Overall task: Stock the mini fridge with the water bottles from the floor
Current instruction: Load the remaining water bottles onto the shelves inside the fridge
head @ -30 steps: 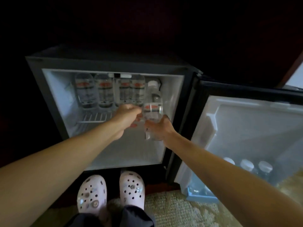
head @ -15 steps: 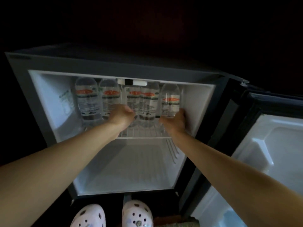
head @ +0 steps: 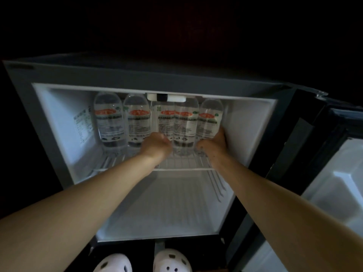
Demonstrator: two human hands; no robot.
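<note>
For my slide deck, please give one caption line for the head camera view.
Both hands, left hand and right hand, settle five water bottles on the mini fridge wire shelf.

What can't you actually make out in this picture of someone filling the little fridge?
All from the head view:
- Bottle caps: hidden behind the fridge's top frame.
- Label text: too small and blurred.
- Fingers of the left hand and right hand: turned away, so their grip is unclear.
- Door shelf: cut off by the right edge.
- Surroundings: too dark.
</note>
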